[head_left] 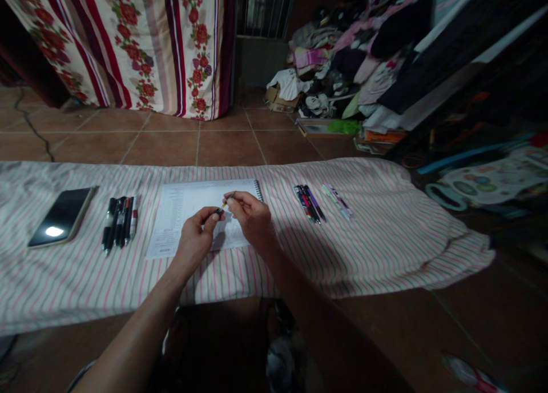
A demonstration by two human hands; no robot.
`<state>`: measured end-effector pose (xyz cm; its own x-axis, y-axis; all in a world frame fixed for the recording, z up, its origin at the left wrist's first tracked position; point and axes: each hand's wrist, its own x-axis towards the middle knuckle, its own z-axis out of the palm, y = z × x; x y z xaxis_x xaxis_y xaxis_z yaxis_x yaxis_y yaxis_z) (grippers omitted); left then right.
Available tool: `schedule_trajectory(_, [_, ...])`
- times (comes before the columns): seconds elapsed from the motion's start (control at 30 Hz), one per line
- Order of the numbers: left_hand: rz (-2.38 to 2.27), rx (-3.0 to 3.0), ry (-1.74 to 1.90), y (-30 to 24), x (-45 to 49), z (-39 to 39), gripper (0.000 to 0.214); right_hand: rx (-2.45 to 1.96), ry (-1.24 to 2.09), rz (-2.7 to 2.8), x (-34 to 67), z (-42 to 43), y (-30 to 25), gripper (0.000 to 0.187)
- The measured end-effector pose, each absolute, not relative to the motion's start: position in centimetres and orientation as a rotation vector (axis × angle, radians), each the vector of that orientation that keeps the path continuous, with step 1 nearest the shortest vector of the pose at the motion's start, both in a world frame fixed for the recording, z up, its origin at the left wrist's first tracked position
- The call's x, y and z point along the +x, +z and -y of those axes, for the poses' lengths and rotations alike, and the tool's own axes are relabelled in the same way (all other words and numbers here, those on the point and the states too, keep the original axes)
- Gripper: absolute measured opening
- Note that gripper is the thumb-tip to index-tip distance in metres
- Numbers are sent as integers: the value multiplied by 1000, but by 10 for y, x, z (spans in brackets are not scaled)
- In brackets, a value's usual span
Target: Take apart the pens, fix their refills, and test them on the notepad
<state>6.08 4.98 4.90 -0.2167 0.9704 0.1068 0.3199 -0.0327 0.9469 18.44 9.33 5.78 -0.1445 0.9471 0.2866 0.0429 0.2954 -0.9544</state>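
Over a spiral notebook (171,227) with printed pages, my two hands meet at a small dark pen (221,208). My left hand (199,228) pinches its lower dark end between thumb and fingers. The fingertips of my right hand (252,215) close on its upper end, and a short yellowish section shows between the two grips. Whether the pen's parts are joined or apart, I cannot make out. To the left lies a row of several dark pens (119,221). On the right are a group of several dark, red and purple pens (309,203) and a smaller group of pale patterned pens (338,200).
A smartphone (64,216) lies left of the pens on the striped cloth (377,227) covering the low surface. Beyond are a tiled floor (166,133), a flowered curtain (158,44) and a heap of clothes (338,61). A pale plastic item (483,181) stands at right.
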Motion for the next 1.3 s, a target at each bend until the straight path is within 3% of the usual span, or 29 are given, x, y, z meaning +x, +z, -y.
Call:
schedule_trajectory(0.43, [-1614, 1312, 1298, 46, 63, -53, 17, -1058, 860, 1496, 187, -94, 57, 12])
schedule_trajectory(1.3, [-1668, 1280, 1354, 49, 63, -51, 17, -1048, 930, 1497, 177, -91, 49, 16])
